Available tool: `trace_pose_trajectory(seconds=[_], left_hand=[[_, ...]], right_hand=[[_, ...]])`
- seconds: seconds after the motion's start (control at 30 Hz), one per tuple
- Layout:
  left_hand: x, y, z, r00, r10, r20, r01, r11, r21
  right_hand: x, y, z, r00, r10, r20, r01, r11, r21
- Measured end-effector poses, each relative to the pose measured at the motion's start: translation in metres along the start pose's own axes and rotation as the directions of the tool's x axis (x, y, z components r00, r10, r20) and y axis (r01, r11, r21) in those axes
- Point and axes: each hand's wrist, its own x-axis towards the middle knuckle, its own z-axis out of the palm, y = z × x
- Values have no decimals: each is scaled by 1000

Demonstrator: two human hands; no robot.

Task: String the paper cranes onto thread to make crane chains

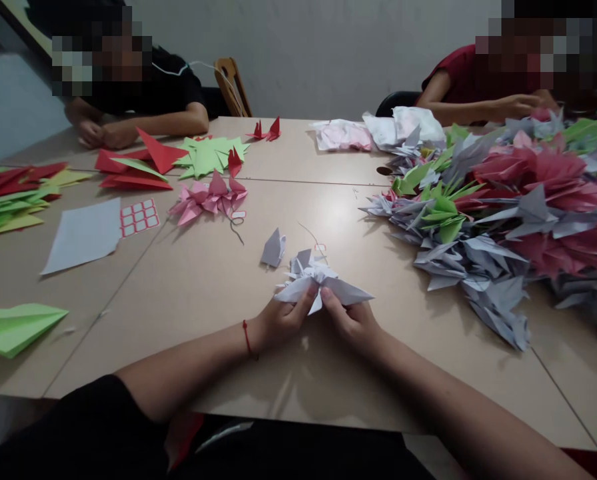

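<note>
Both my hands meet over the near middle of the table, holding a white folded paper crane point(346, 293) with its wings spread to either side. My left hand point(283, 317), with a red cord on the wrist, pinches it from the left, thumb on top. From the right, my right hand point(348, 320) grips it the same way; the fingers beneath are hidden. Just behind lie more white folded pieces, hard to tell apart from the held one. A separate small white folded paper piece point(273, 248) stands to the left. A thin thread with a red-edged label point(320, 247) lies beyond.
A large heap of paper cranes point(523, 200) covers the right side. Pink cranes point(211, 197), a white sheet point(86, 230), red-framed stickers point(139, 217) and green cranes point(208, 157) lie leftward. Plastic-wrapped packets point(343, 135) sit at the back. Two people sit across the table.
</note>
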Motion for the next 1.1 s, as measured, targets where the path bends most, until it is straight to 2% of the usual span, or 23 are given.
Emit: trace_pose_trajectory(seconds=[0.23,0.63,0.9,1.1], left_hand=[[-1,-3,0,1000,8,-20,-6,992,125],[0,-2,0,997,-72,-9,71,997,-30],[4,-2,-1,993,-122,1,121,981,-153],[10,-1,0,989,-141,35,145,977,-155]], right_hand=[[-1,6,1,999,28,-20,-28,1000,11],[3,2,-1,998,68,11,-68,998,7],[4,2,-2,999,32,27,-34,998,49],[6,4,0,993,111,26,-112,992,54]])
